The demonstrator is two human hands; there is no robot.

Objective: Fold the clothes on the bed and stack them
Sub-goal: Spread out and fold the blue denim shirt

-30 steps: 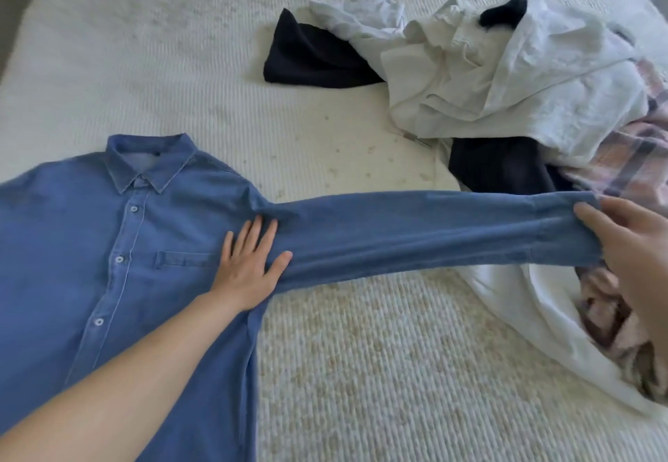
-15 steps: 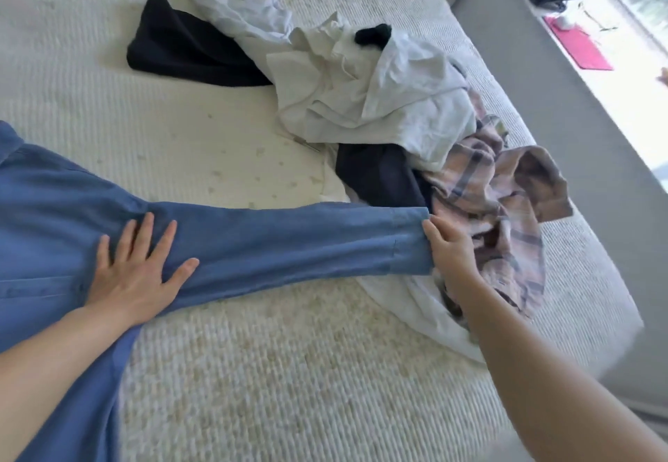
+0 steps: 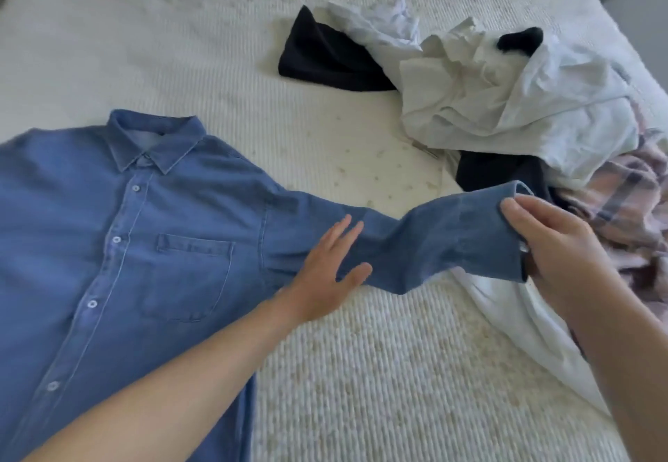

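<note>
Seeing one head view only. Denim shirt (image 3: 144,244) lies buttoned, front up, on the left of the bed (image 3: 361,371). Left hand (image 3: 325,273) flat, fingers straight, pressing the sleeve (image 3: 433,244) near the shoulder seam. Right hand (image 3: 556,252) pinches the cuff, lifted off the cover. Unfolded pile (image 3: 506,100) sits far right, beside the cuff.

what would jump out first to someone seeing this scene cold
The blue denim shirt spread button-side up across the left of the white bed. The left hand lies flat by its armpit while the right hand grips the cuff, lifting the sleeve. Behind, at right, sits a rumpled pile of unfolded clothes, white, dark and plaid.
</note>
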